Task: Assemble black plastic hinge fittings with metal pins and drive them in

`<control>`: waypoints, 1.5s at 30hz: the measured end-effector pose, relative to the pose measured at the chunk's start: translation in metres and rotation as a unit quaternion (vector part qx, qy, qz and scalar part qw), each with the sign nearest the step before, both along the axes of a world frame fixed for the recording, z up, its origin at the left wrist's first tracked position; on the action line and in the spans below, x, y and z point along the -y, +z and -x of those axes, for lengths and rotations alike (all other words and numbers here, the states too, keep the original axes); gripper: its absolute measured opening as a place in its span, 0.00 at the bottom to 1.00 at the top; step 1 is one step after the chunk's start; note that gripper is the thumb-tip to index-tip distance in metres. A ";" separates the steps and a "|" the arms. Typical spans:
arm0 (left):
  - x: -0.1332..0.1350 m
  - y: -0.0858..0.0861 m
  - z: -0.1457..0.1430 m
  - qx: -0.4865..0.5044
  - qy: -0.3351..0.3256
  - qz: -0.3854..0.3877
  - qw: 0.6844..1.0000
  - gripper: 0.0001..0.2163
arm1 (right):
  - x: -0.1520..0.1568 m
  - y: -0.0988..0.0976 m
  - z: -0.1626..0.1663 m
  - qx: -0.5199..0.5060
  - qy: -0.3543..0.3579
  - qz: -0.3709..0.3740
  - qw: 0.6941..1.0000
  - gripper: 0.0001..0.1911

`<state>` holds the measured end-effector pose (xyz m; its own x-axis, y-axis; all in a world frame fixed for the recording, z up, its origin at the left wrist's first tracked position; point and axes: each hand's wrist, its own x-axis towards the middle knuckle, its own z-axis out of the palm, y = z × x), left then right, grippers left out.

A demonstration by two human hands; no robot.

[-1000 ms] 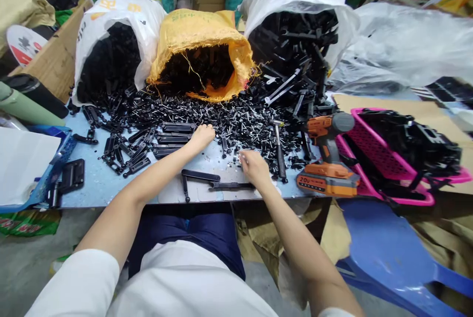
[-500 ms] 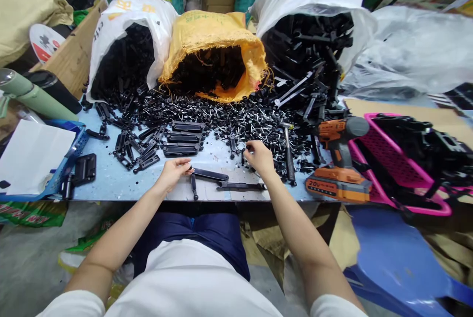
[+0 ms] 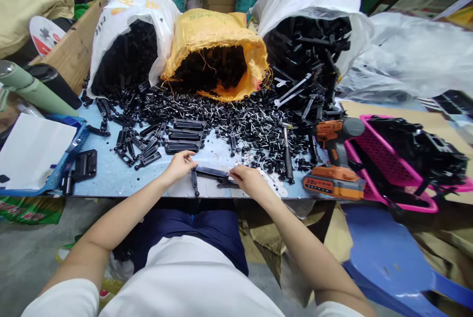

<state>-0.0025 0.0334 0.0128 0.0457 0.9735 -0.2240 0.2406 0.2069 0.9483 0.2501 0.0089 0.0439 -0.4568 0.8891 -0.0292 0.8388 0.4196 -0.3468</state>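
My left hand (image 3: 181,165) pinches the left end of a long flat black plastic bar (image 3: 210,172) near the table's front edge. A short black piece with a rounded end (image 3: 195,184) lies below that end, pointing toward me. My right hand (image 3: 248,180) has its fingertips pressed together at the bar's right end; whatever sits between them is hidden. Partly under the right hand is another dark bar-shaped part (image 3: 226,184). Just beyond my hands lie several similar long bars in a stack (image 3: 185,136).
A heap of small black screw-like parts (image 3: 254,120) spreads before the yellow sack (image 3: 218,26) and white sacks. To the right are a hammer (image 3: 288,154), a cordless drill (image 3: 334,159) and a pink basket (image 3: 391,154). A blue basket (image 3: 70,159) stands left.
My right hand has come from the edge of the small-parts heap toward me and left, to the bar's right end. My left hand has shifted slightly, staying at the bar's left end.
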 end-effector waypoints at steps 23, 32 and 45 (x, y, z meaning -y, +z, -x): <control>0.020 -0.011 -0.074 -0.415 -0.348 -0.289 0.790 0.20 | 0.014 -0.084 -0.035 -0.182 0.106 -0.168 0.963 0.25; 0.025 -0.010 -0.074 -0.402 -0.328 -0.260 0.814 0.19 | -0.012 -0.077 -0.052 -0.111 0.219 -0.130 0.961 0.24; 0.051 -0.010 -0.065 -0.367 -0.267 -0.329 0.828 0.18 | -0.022 -0.062 -0.051 -0.039 0.255 -0.113 0.960 0.21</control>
